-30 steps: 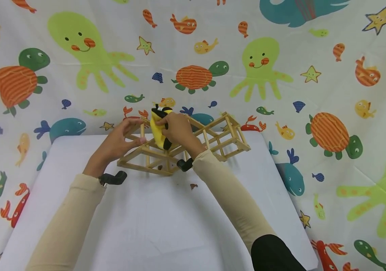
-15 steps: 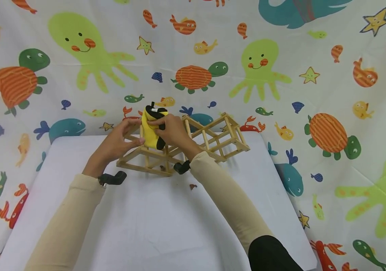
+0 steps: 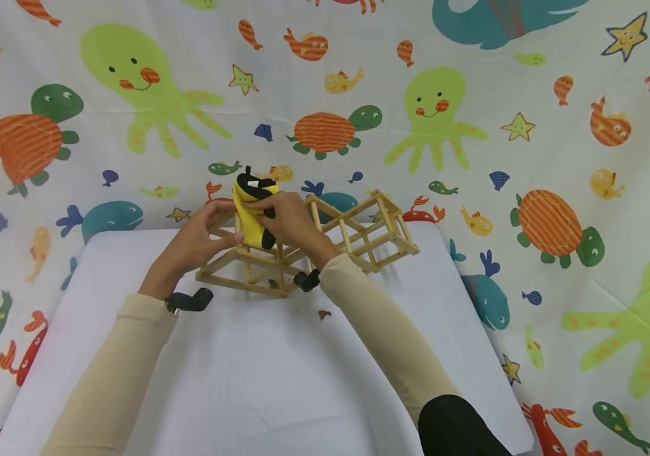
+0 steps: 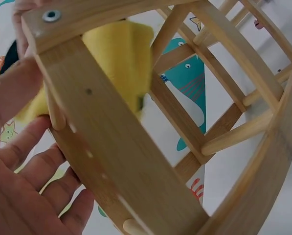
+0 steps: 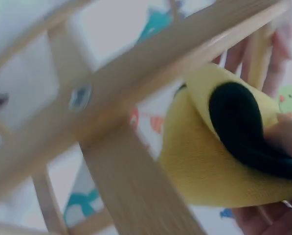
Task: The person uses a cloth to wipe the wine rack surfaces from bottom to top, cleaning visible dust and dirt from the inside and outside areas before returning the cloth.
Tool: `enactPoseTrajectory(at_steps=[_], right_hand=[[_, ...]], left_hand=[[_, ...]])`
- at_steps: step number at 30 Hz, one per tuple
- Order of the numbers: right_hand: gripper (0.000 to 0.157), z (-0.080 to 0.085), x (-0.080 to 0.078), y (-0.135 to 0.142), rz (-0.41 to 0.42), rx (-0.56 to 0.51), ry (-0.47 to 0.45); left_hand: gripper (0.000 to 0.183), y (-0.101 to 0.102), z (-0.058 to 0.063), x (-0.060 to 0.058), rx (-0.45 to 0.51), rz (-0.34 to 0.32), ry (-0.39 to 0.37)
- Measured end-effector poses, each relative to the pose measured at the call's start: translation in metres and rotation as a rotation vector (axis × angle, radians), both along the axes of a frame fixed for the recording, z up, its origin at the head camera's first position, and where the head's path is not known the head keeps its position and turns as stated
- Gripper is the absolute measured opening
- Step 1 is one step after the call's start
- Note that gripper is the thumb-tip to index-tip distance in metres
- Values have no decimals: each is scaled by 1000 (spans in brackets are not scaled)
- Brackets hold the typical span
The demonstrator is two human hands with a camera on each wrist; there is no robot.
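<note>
A wooden slatted rack (image 3: 248, 255), made of flat slats and round dowels, stands zigzag at the back of the table. My left hand (image 3: 202, 237) holds its left end, thumb and fingers about the end bars; in the left wrist view the fingers (image 4: 43, 169) lie along a slat. My right hand (image 3: 291, 218) pinches a soft yellow-and-black cloth item (image 3: 249, 215) with a white label and a small loop, at the rack's left upper part. In the right wrist view the yellow fabric (image 5: 204, 161) with its black band bulges beside a slat. Its exact kind is unclear.
The rack's right section (image 3: 379, 234) stands to the right of my right hand. A small brown scrap (image 3: 324, 314) lies on the white table (image 3: 262, 380) in front. Behind hangs a sea-animal printed curtain (image 3: 325, 69).
My right hand has moved left with the yellow-and-black cloth item, toward my left hand, then slowed. My left hand and the rack have stayed nearly still.
</note>
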State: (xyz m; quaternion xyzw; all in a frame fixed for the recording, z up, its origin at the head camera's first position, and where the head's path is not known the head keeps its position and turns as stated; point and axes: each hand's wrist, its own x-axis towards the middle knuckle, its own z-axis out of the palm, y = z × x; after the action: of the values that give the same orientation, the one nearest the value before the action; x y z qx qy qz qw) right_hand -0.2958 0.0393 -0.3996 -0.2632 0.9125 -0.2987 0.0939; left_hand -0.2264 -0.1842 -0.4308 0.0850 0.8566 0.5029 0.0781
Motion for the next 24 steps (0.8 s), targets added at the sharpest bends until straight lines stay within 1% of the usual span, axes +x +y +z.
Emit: enactPoseTrajectory(at_steps=[2,4,6,10,12,14,16,17,19,20,21,22,24], right_hand=[[35,0,-2,3,44,97,1],[35,2,-5,8,77,160,5],[35,5,-7,12,74,180,23],[34,9,-9,16,25,154,88],[33,8,-8,16,34,201,125],[33,7,-8,17,75,266,102],[33,7,-7,18,138,311,45],[33,8,-7,19,165,317,9],[31,12,-6,21,191,286,-69],[31,14,-5,21,190,259,-83],[30,15,-5,21,179,233,-76],[30,16,-5,21,161,198,-47],[30,15,-5,19,103,142,48]], left_hand=[[78,0,0,0,4,-4,4],[78,0,0,1,2,-9,4],[78,0,1,1,-6,-12,7],[75,-1,2,1,-15,4,2],[74,-2,3,1,-20,12,1],[75,-2,2,2,-17,13,1],[76,-1,2,2,-20,14,1],[77,-1,1,2,-22,14,-1],[78,0,1,3,-20,13,-3],[77,0,1,3,-16,12,-3],[76,0,1,3,-14,11,-3],[76,0,0,3,-14,12,-3],[75,0,0,3,-11,14,2]])
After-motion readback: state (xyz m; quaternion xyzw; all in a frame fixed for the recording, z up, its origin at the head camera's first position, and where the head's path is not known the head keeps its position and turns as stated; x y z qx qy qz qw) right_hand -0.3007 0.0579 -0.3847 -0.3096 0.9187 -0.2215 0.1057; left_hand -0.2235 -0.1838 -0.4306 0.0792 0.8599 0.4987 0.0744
